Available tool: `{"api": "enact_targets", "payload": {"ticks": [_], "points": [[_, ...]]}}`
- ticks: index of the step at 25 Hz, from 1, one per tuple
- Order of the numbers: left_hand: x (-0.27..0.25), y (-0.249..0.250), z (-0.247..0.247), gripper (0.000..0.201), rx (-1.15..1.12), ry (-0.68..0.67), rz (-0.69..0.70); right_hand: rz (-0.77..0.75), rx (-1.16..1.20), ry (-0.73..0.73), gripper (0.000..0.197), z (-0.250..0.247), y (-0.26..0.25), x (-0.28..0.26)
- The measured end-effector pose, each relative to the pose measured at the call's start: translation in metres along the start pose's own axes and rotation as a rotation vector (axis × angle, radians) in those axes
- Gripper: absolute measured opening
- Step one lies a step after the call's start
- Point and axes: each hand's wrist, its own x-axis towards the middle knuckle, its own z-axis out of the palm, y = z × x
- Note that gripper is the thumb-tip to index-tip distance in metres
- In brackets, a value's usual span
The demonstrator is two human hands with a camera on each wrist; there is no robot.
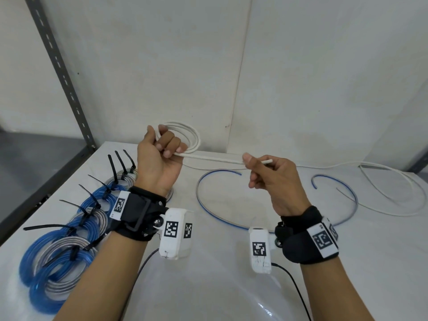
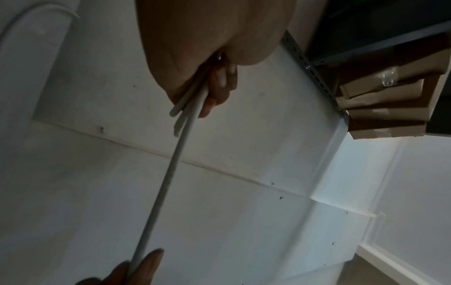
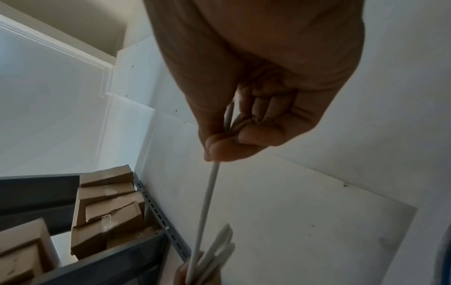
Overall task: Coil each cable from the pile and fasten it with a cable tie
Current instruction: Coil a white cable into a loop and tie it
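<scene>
A white cable is partly wound into a coil that my left hand grips above the table, fingers curled round the loops. From the coil a straight stretch runs right to my right hand, which pinches it near its free end between thumb and forefinger. In the left wrist view the white cable leaves my curled fingers. In the right wrist view my thumb and finger pinch the white cable.
Several blue and grey coils bound with black cable ties lie at the left of the white table. Two loose blue-grey cables and another white cable lie at centre and right. A slotted metal post stands at the left.
</scene>
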Motion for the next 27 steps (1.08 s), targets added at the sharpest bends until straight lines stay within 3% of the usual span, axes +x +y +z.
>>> {"api": "enact_targets", "payload": {"ticks": [4,6,9,11,13,18,20,23,27], "points": [[0.008,0.005,-0.011,0.047,-0.155,0.089,0.037,-0.005,0.008,-0.025,0.023,0.002,0.002,-0.002],[0.007,0.009,-0.012,0.049,-0.140,0.071,0.011,0.008,0.019,-0.005,0.023,0.003,0.006,0.001],[-0.007,-0.013,0.004,0.045,0.359,-0.009,-0.184,-0.032,0.132,0.151,0.034,0.000,0.011,0.009],[-0.023,-0.036,0.012,0.044,0.667,-0.118,-0.338,-0.176,0.009,0.228,0.026,-0.002,0.016,0.011],[-0.033,-0.051,0.014,0.045,0.819,-0.233,-0.425,-0.362,-0.270,0.227,0.020,0.000,0.020,0.011],[-0.041,-0.057,0.014,0.062,0.887,-0.310,-0.542,-0.679,-0.605,0.130,0.017,0.018,0.034,0.003],[-0.041,-0.056,0.015,0.070,0.842,-0.268,-0.507,-0.787,-0.687,0.155,0.019,0.025,0.042,0.002],[-0.036,-0.044,0.016,0.074,0.766,-0.173,-0.430,-0.826,-0.670,0.251,0.019,0.027,0.049,0.004],[-0.037,-0.033,0.019,0.079,0.948,-0.215,-0.422,-0.962,-0.690,0.241,0.017,0.033,0.052,0.002]]}}
